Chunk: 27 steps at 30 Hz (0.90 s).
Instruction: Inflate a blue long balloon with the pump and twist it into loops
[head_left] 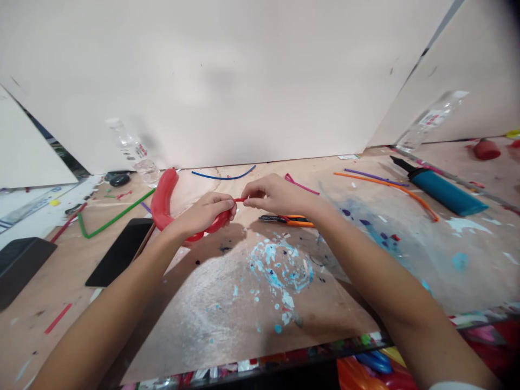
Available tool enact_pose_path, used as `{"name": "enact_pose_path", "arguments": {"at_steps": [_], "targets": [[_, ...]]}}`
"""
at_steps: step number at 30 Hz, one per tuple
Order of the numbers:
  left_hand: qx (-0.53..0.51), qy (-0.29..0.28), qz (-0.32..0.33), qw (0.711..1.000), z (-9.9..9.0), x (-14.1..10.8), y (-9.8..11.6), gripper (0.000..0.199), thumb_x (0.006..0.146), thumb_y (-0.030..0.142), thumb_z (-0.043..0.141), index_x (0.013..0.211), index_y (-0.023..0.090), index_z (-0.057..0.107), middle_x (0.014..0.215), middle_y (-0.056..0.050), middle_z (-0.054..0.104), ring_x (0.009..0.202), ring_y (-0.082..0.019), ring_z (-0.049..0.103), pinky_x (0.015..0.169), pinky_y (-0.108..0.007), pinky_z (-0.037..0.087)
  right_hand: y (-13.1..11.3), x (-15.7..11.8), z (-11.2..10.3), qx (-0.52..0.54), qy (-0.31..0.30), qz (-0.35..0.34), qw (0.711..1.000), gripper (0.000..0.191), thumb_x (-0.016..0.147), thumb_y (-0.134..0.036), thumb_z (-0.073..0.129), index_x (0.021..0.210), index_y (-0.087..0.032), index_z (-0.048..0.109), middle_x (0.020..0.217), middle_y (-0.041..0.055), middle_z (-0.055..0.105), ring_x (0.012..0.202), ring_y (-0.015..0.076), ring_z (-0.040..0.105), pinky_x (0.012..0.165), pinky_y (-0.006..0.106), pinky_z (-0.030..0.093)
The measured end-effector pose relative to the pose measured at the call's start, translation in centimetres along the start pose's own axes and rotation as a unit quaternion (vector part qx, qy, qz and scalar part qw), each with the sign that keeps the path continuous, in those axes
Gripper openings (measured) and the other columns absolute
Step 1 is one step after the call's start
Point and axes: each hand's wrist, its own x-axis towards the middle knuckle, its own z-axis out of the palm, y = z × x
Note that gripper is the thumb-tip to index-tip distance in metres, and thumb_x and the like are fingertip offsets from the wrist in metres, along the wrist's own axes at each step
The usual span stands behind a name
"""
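Note:
My left hand [217, 211] is closed around one end of an inflated red modelling balloon [162, 197]. The balloon bends up at the left and is pinched into short bubbles near the hand. A thin, limp red neck stretches from it to my right hand [270, 194], whose thumb and fingertips pinch its tip. Both hands are above the table. Just beneath the right hand lies an orange and black utility knife [290, 220], partly hidden by the forearm.
Uninflated balloons in blue [223, 177], green [117, 216] and orange [398, 191] lie around. A blue hand pump [444, 190] is at right, a phone [122, 252] at left. Two bottles [136, 154] lean against the white boards. Dried paint marks the wooden table [182, 325].

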Motion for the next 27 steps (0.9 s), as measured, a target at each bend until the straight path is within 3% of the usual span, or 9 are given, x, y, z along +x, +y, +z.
{"name": "enact_pose_path", "arguments": {"at_steps": [12, 19, 27], "targets": [[-0.006, -0.011, -0.004, 1.0, 0.0, 0.0, -0.2, 0.026, 0.085, 0.027, 0.045, 0.065, 0.015, 0.056, 0.063, -0.001, 0.054, 0.056, -0.011, 0.047, 0.056, -0.025, 0.035, 0.1, 0.0, 0.0, -0.004, -0.001, 0.005, 1.0, 0.024, 0.089, -0.03, 0.053, 0.093, -0.015, 0.071, 0.08, 0.0044, 0.069, 0.07, 0.0126, 0.057, 0.063, 0.025, 0.036], [-0.045, -0.009, -0.02, 0.999, 0.2, 0.2, -0.5, 0.026, 0.085, 0.026, 0.047, 0.06, 0.016, 0.047, 0.055, 0.003, 0.037, 0.049, -0.008, 0.031, 0.049, -0.025, 0.023, 0.1, 0.0, 0.1, -0.01, -0.003, 0.0, 1.0, 0.023, 0.088, -0.028, 0.053, 0.091, -0.014, 0.071, 0.079, 0.0039, 0.069, 0.069, 0.0121, 0.056, 0.062, 0.024, 0.035], [-0.116, -0.065, -0.035, 0.991, -0.1, 0.3, -1.1, 0.026, 0.085, 0.036, 0.052, 0.068, 0.017, 0.048, 0.06, 0.004, 0.03, 0.049, -0.007, 0.024, 0.046, -0.024, 0.017, -0.3, 0.1, 0.2, -0.022, 0.046, -0.015, 0.999, 0.022, 0.09, -0.023, 0.046, 0.087, -0.014, 0.066, 0.076, 0.0032, 0.064, 0.066, 0.0116, 0.052, 0.061, 0.023, 0.032]]}}
